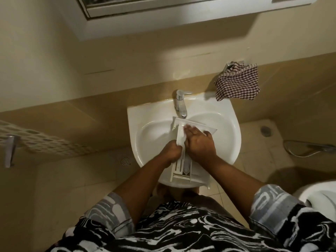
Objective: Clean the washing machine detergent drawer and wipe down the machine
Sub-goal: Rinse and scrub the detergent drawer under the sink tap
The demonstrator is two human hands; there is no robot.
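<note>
Head view: the drawer [181, 136] lies in the sink [145, 113], straight ahead of the person, between the two hands; its long axis runs away from the body, back end resting over the near rim, front panel lying crosswise just under the tap [181, 104]. The left hand [171, 151] is curled round the drawer's left edge about midway along; the right hand [199, 143] lies flat on top, fingers [189, 128] straight and reaching toward the panel. That puts the right hand nearer the tap end, so it is probably the rubbing hand while the left steadies. Whether water is running cannot be told. A checked cloth [238, 82] hangs on the wall just right of the tap, within the right arm's reach; a towel [45, 140] hangs well off to the left; a toilet [320, 195] stands close at the right. Nothing blocks the drawer except the tap spout above its panel.
</note>
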